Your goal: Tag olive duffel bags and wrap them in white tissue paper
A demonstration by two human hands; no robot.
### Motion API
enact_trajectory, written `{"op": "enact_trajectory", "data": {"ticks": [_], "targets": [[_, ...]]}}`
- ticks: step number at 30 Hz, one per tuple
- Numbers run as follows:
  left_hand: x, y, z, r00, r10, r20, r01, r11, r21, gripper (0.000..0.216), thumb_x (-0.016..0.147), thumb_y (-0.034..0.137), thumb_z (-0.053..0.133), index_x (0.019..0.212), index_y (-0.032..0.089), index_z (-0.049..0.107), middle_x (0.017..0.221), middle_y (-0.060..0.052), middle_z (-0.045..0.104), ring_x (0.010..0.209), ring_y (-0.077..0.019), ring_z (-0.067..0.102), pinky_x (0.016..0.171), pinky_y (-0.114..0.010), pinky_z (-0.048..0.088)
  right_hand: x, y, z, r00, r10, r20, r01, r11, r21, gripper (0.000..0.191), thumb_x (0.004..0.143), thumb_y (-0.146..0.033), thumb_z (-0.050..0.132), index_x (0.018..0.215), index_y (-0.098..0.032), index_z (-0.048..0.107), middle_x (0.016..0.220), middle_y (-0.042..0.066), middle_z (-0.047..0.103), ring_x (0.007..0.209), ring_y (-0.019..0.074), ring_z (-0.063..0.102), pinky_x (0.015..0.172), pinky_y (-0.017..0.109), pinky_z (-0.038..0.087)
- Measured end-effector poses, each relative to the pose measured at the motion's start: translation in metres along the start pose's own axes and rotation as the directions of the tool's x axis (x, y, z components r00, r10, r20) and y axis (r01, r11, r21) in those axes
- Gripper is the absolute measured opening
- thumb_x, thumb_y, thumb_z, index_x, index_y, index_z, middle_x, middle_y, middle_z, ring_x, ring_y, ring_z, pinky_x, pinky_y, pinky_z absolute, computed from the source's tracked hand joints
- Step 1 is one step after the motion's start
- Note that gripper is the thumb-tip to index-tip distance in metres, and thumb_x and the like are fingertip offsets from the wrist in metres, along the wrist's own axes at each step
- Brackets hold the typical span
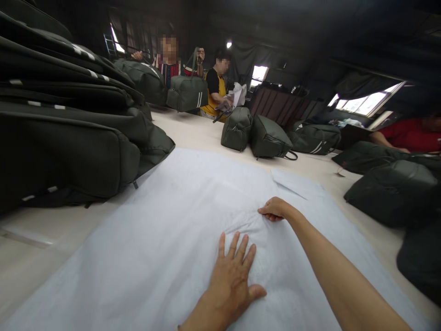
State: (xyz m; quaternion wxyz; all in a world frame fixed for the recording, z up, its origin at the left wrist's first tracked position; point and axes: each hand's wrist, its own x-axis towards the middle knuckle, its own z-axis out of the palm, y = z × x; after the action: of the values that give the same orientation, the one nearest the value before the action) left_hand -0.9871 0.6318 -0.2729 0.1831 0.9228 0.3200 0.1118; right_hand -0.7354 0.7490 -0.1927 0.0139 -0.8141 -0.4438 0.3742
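Observation:
A large sheet of thin white material [148, 230] lies spread over the table in front of me. My left hand [230, 280] rests flat on it, palm down with the fingers spread. Ahead and to the right, my right hand [274, 209] is closed in a pinch on the same sheet. Creases run through the material between the two hands. Beyond the right hand, a slit or folded edge shows in the sheet near its far right part. Whether the sheet is fabric or paper-like wrap I cannot tell.
Dark green bags are piled high on the left [69, 147]. More green bags [270, 138] stand across the pale table [203, 133], with others at the right [392, 191]. Behind the table, one person lifts a green bag [189, 93]; another in yellow [212, 94] handles white material. A red sleeve [406, 133] shows far right.

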Motion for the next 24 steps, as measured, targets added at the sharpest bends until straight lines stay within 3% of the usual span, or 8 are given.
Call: {"op": "enact_trajectory", "data": {"ticks": [6,9,12,15,19,21,24], "targets": [[-0.001,0.0,-0.004,1.0,0.004,0.004,-0.004,1.0,0.007,0.084,0.089,0.071,0.041,0.154,0.025,0.017,0.161,-0.009,0.013,0.15,-0.0324,0.001,0.117,-0.071,0.002,0.0,-0.011,-0.005,0.994,0.057,-0.092,-0.078,0.965,-0.249,0.035,0.073,-0.044,0.077,0.064,-0.012,0.065,0.06,0.012,0.067,0.061,0.0238,0.066,0.061,0.033,0.049],[-0.002,0.0,-0.006,1.0,0.006,0.019,-0.006,1.0,0.004,0.083,0.089,0.072,0.041,0.154,0.025,0.018,0.161,-0.009,0.014,0.15,-0.0328,0.002,0.117,-0.071,0.003,-0.002,-0.003,-0.007,0.978,0.073,-0.197,-0.131,0.945,-0.301,0.05,0.068,-0.058,0.077,0.081,-0.01,0.068,0.066,0.015,0.069,0.069,0.0304,0.069,0.073,0.042,0.05],[-0.001,-0.001,-0.005,1.0,0.004,0.003,-0.004,1.0,0.004,0.083,0.089,0.073,0.039,0.154,0.026,0.018,0.161,-0.009,0.015,0.15,-0.0324,0.003,0.117,-0.071,0.004,-0.008,0.015,-0.003,0.953,0.065,-0.296,-0.144,0.957,-0.253,0.072,0.069,-0.07,0.069,0.11,-0.012,0.062,0.092,0.016,0.072,0.088,0.0314,0.069,0.08,0.042,0.05],[-0.002,-0.002,-0.003,1.0,0.007,-0.023,-0.007,1.0,0.017,0.083,0.089,0.074,0.037,0.154,0.027,0.017,0.161,-0.008,0.016,0.15,-0.0315,0.003,0.117,-0.07,0.004,-0.016,0.032,0.008,0.918,0.074,-0.39,-0.15,0.974,-0.17,0.085,0.073,-0.074,0.06,0.13,-0.012,0.049,0.119,0.02,0.064,0.11,0.034,0.062,0.085,0.043,0.05],[-0.003,-0.003,-0.005,1.0,0.017,-0.011,-0.017,0.999,0.049,0.082,0.089,0.074,0.035,0.154,0.028,0.017,0.162,-0.008,0.017,0.15,-0.0319,0.006,0.117,-0.069,0.005,-0.027,0.036,0.025,0.854,0.068,-0.516,-0.118,0.991,-0.065,0.1,0.07,-0.067,0.068,0.144,-0.008,0.034,0.132,0.027,0.053,0.118,0.0435,0.055,0.09,0.056,0.046],[-0.004,-0.002,-0.009,1.0,0.012,0.013,-0.013,0.998,0.063,0.081,0.09,0.074,0.034,0.154,0.027,0.018,0.162,-0.009,0.017,0.15,-0.0322,0.006,0.117,-0.069,0.005,-0.043,0.031,0.028,0.809,0.014,-0.588,-0.04,0.999,-0.032,0.101,0.073,-0.063,0.068,0.148,-0.009,0.027,0.135,0.026,0.05,0.12,0.0424,0.053,0.096,0.057,0.042],[-0.001,0.001,-0.017,0.998,-0.003,0.055,0.0,0.998,0.066,0.081,0.09,0.073,0.035,0.153,0.024,0.023,0.161,-0.011,0.017,0.15,-0.0334,0.006,0.116,-0.069,0.002,-0.095,0.033,0.034,0.744,-0.094,-0.661,0.116,0.993,-0.011,0.084,0.083,-0.059,0.06,0.148,-0.017,0.027,0.136,0.016,0.052,0.117,0.0298,0.057,0.101,0.045,0.043]]}}
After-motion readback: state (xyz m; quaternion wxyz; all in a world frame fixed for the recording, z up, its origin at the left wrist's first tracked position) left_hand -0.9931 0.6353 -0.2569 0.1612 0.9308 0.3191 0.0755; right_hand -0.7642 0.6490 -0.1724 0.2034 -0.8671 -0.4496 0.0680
